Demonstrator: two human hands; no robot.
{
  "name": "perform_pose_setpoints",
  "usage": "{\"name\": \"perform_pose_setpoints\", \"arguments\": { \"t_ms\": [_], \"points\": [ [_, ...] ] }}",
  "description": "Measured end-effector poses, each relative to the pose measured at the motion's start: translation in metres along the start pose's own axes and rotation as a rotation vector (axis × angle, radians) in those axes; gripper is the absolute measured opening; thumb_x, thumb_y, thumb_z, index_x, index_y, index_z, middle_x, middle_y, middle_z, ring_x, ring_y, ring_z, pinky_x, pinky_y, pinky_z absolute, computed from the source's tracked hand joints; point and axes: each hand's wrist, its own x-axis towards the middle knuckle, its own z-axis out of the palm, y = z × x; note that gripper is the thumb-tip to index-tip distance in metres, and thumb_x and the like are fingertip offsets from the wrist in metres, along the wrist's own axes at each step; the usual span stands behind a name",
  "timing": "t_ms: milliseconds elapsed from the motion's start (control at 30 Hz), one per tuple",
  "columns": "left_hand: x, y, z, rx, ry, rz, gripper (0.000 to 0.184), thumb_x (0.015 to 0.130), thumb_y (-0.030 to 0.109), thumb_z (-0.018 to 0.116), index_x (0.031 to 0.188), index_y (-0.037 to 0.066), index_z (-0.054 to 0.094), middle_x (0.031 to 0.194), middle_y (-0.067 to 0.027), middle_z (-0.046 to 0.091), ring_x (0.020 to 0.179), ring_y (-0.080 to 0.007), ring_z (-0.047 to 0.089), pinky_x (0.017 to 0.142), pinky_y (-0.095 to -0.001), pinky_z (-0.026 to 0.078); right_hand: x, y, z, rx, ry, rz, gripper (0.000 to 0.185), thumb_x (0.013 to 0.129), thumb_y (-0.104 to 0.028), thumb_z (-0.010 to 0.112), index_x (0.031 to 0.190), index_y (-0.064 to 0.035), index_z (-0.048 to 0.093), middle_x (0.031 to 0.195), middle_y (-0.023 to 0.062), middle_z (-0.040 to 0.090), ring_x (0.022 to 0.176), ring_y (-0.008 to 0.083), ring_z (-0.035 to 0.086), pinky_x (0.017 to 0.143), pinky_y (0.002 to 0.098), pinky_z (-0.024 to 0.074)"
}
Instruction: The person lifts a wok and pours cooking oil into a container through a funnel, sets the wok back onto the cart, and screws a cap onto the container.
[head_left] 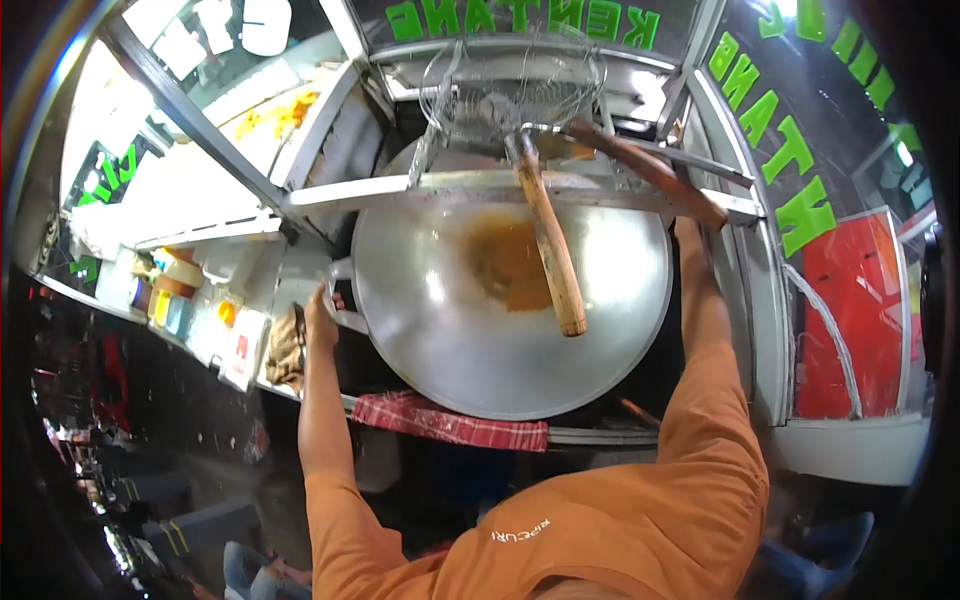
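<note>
A wide metal wok fills the middle of the stall, with a brown-orange liquid pooled at its bottom. At its left side, my left hand is closed around the wok's loop handle. My right hand reaches to the wok's far right edge; its fingers are hidden behind the metal bar and a wooden handle. Above the wok, a wire strainer rests on the rack. A light wooden handle and a darker wooden handle stick out over the bar.
A metal crossbar runs above the wok. A red checked cloth hangs on the front edge. Bottles and packets stand on the left shelf, near a brown cloth. Lettered glass panels enclose the stall.
</note>
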Motion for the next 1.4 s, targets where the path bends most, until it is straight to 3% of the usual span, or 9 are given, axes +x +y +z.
{"name": "perform_pose_setpoints", "arguments": {
  "t_ms": [233,267,400,567,867,1100,1200,1300,1400],
  "points": [
    [-0.073,0.018,0.064,0.730,0.306,1.057,0.033,0.078,0.016,0.059,0.106,0.000,0.052,0.099,-0.0157,0.052,0.095,-0.0273,0.050,0.084,-0.0360,0.041,-0.079,-0.048,-0.032,0.000,0.247,0.264,0.032,0.079,-0.015,0.049,0.101,0.0071,0.051,0.096,0.0171,0.058,0.090,0.0260,0.054,0.084,0.0375,0.0387],
    [-0.107,0.024,0.090,0.593,0.137,1.001,0.031,0.079,0.015,0.058,0.104,-0.001,0.052,0.098,-0.0140,0.052,0.092,-0.0246,0.051,0.082,-0.0336,0.041,-0.105,-0.063,-0.019,0.261,0.604,0.240,0.030,0.077,-0.011,0.049,0.098,0.0101,0.051,0.100,0.0188,0.056,0.091,0.0260,0.052,0.084,0.0371,0.0387],
    [-0.195,0.009,0.164,0.411,-0.596,0.637,0.036,0.087,0.028,0.054,0.111,0.003,0.047,0.097,-0.0078,0.052,0.089,-0.0156,0.049,0.079,-0.0295,0.042,-0.186,-0.163,-0.040,0.607,0.438,-0.017,0.011,0.080,-0.006,0.051,0.088,0.0008,0.052,0.087,0.0072,0.053,0.085,0.0205,0.049,0.079,0.0324,0.0394],
    [-0.253,-0.015,0.251,-0.086,-1.044,0.069,0.039,0.089,0.037,0.050,0.113,0.006,0.045,0.089,-0.0025,0.052,0.077,-0.0106,0.055,0.063,-0.0252,0.047,-0.160,-0.312,-0.078,-0.400,0.172,-0.792,0.015,0.076,-0.011,0.059,0.086,-0.0036,0.053,0.091,0.0134,0.054,0.092,0.0303,0.051,0.080,0.0427,0.0404],
    [-0.272,-0.038,0.309,-0.572,-0.907,0.066,0.034,0.086,0.031,0.056,0.108,0.006,0.050,0.100,-0.0042,0.056,0.090,-0.0147,0.053,0.077,-0.0282,0.043,-0.135,-0.268,-0.064,-0.488,-0.143,-0.555,0.023,0.066,-0.009,0.064,0.078,-0.0041,0.045,0.075,0.0121,0.052,0.074,0.0325,0.053,0.066,0.0446,0.0416],
    [-0.299,0.005,0.308,-0.961,-1.184,-0.414,0.054,0.079,0.042,0.053,0.115,0.003,0.045,0.104,-0.0146,0.055,0.096,-0.0271,0.055,0.091,-0.0412,0.040,-0.205,-0.337,-0.062,-0.174,-0.538,-0.707,0.024,0.069,-0.019,0.072,0.072,-0.0027,0.054,0.065,0.0103,0.056,0.062,0.0261,0.058,0.058,0.0357,0.0442],
    [-0.293,0.014,0.304,-1.108,-1.237,-0.608,0.053,0.077,0.038,0.056,0.107,-0.004,0.045,0.092,-0.0121,0.054,0.088,-0.0234,0.054,0.087,-0.0359,0.044,-0.165,-0.357,-0.073,-0.206,-0.170,-0.906,0.019,0.073,-0.022,0.065,0.079,-0.0061,0.056,0.077,0.0096,0.059,0.075,0.0288,0.057,0.065,0.0378,0.0441],
    [-0.293,0.028,0.297,-0.878,-1.154,-0.524,0.045,0.076,0.035,0.060,0.098,-0.003,0.047,0.086,-0.0103,0.051,0.081,-0.0202,0.054,0.079,-0.0306,0.047,-0.104,-0.361,-0.069,-0.666,-0.061,-0.888,0.039,0.078,-0.038,0.060,0.099,-0.0058,0.059,0.107,0.0129,0.056,0.100,0.0289,0.053,0.086,0.0418,0.0389],
    [-0.283,0.030,0.289,-0.893,-1.229,-0.512,0.050,0.075,0.030,0.062,0.104,-0.005,0.041,0.091,-0.0108,0.047,0.084,-0.0213,0.052,0.079,-0.0323,0.047,-0.053,-0.344,-0.053,-1.207,-0.665,-0.327,0.045,0.079,-0.043,0.056,0.100,-0.0039,0.063,0.102,0.0144,0.062,0.097,0.0301,0.058,0.083,0.0417,0.0442]
  ]
}}
